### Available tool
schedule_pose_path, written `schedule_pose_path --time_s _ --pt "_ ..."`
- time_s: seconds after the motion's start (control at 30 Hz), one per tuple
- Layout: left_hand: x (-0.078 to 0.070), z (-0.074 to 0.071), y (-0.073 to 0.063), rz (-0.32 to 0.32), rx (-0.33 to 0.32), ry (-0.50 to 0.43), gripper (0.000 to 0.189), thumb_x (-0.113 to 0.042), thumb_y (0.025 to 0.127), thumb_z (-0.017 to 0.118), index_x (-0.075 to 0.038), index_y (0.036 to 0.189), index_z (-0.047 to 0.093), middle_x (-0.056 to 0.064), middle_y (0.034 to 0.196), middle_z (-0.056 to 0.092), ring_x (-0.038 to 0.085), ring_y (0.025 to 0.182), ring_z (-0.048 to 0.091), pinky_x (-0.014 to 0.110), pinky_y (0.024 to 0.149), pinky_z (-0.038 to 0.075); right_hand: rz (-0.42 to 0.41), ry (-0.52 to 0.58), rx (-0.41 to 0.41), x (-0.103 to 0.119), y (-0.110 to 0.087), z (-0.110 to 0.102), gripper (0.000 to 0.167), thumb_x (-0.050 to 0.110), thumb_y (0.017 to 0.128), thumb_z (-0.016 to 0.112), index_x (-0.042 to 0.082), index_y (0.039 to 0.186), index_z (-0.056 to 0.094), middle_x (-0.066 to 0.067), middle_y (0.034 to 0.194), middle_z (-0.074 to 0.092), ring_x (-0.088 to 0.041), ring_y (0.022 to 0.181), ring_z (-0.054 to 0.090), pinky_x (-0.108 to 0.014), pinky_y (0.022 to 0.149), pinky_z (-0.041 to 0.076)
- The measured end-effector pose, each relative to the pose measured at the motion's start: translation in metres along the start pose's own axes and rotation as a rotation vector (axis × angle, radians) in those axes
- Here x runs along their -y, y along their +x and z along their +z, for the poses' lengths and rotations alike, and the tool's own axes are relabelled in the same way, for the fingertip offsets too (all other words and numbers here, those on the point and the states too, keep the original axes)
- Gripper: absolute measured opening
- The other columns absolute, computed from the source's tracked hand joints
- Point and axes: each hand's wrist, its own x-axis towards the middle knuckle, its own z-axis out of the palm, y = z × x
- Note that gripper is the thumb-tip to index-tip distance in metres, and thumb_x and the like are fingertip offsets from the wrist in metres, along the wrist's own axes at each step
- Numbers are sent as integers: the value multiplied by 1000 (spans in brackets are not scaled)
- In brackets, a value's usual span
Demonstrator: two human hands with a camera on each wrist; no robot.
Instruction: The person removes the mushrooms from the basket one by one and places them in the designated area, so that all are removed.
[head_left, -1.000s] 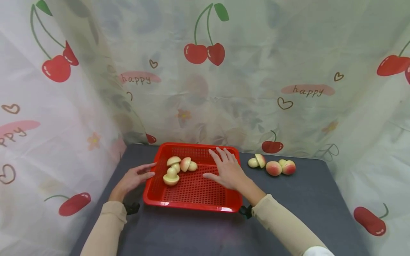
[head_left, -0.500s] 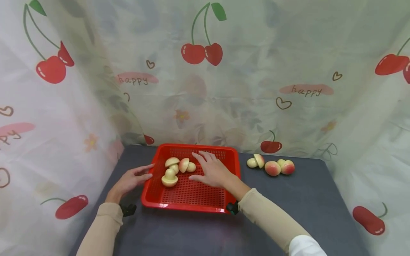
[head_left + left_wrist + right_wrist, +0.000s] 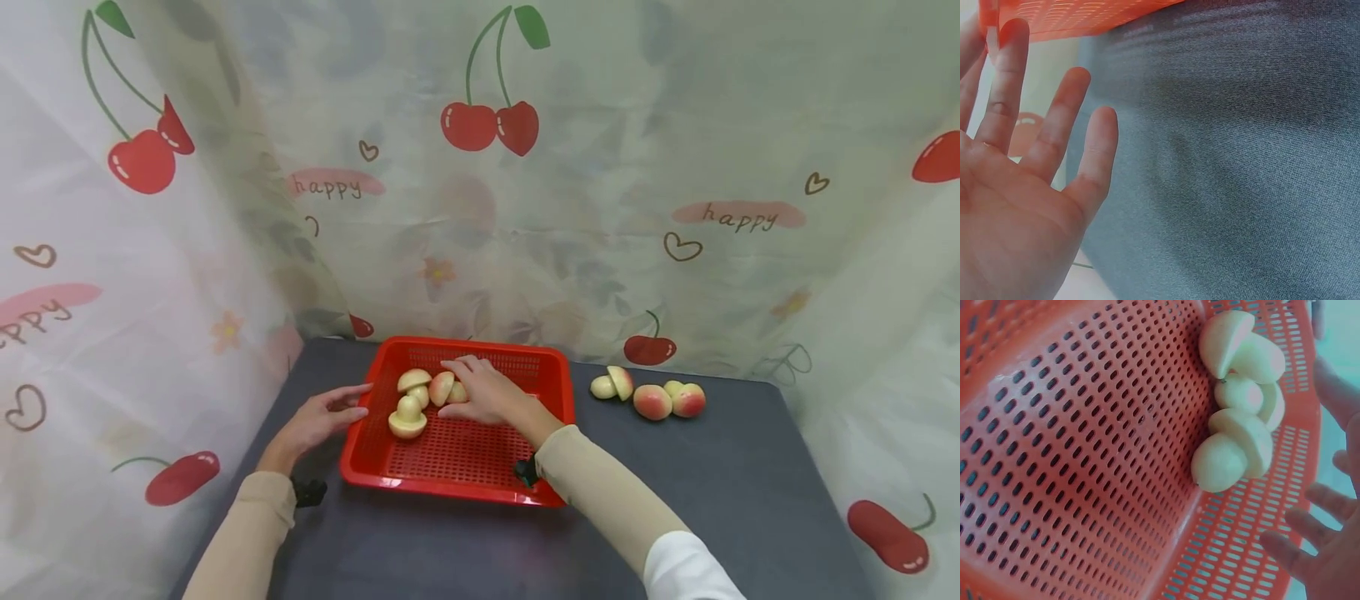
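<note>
Three toy mushrooms with cream stems lie in the left part of a red plastic basket (image 3: 465, 493): a pale front mushroom (image 3: 407, 427), a back mushroom (image 3: 413, 380) and a pink-tinged mushroom (image 3: 442, 388). Over the last one hovers my right hand (image 3: 491, 396), fingers spread and slightly bent, partly covering its stem. The right wrist view shows the mushrooms (image 3: 1219, 464) apart from that hand. At the basket's left rim, my left hand (image 3: 318, 423) touches the outside with nearly straight fingers; its palm (image 3: 1010, 231) faces the left wrist camera.
Right of the basket, another mushroom (image 3: 613, 383) and a group of red-and-cream mushrooms (image 3: 652, 402) lie on the dark grey tabletop (image 3: 712, 483). A cherry-printed curtain (image 3: 480, 217) encloses the back and sides.
My right hand has moved left and a little lower across the basket, from its right side to the mushrooms. The left hand stays at the rim. The camera view has shifted slightly.
</note>
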Motion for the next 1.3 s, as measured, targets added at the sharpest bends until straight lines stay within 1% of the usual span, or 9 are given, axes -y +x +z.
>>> schedule_pose_path --time_s 0.17,0.27,0.5,0.6,0.73,0.83,0.9,1.1,1.3 --pt "-1 0 1 -17 4 14 60 -40 93 74 -28 149 54 14 132 63 24 116 67 46 100 58 20 75 -1 -4 13 7 84 56 91 71 20 158 37 -9 155 40 -34 143 43 -50 115 45" --pt "-2 -1 1 -14 5 29 61 -41 92 74 -28 148 54 14 131 64 25 116 67 47 100 58 38 109 -2 -7 20 11 83 56 90 72 20 157 39 -8 154 41 -33 143 42 -50 116 44" --pt "-3 -2 -2 6 -8 74 62 -41 92 74 -25 149 54 14 130 65 25 118 64 49 102 57 53 142 6 -13 32 21 82 54 89 74 19 156 42 -9 154 42 -34 142 43 -50 116 43" --pt "-4 -1 -3 9 -15 86 61 -40 92 74 -25 148 55 14 131 65 27 119 64 51 103 56 70 151 11 -15 34 24 82 54 88 75 20 155 42 -9 153 42 -34 141 43 -50 115 43" --pt "-5 -2 -2 -5 -20 94 62 -42 91 75 -26 148 55 13 133 64 28 122 62 52 104 55 79 183 17 -17 34 27 82 51 88 77 19 155 43 -11 148 44 -32 133 47 -49 110 47" --pt "-7 -3 -2 -4 -17 103 62 -43 91 74 -27 148 55 13 134 64 30 124 61 53 105 54 87 201 19 -19 34 31 78 48 88 78 19 153 46 -11 143 45 -30 127 48 -46 106 49" --pt "-8 -4 -2 0 -17 117 61 -44 92 74 -28 148 55 13 134 64 31 125 60 53 106 53 95 207 19 -20 35 32 76 48 88 78 19 151 48 -10 143 45 -29 127 48 -46 107 48" --pt "-8 -6 0 -6 -26 144 61 -45 92 74 -28 147 55 12 132 64 32 126 59 55 107 52 80 241 7 -21 38 36 67 46 87 80 16 141 54 -10 139 48 -30 127 49 -46 109 47" --pt "-6 -4 -1 -6 -21 126 61 -43 92 74 -26 148 55 13 134 65 32 126 59 55 107 52 70 222 0 -25 40 43 55 38 88 80 13 131 57 -9 128 55 -23 111 57 -38 100 51"
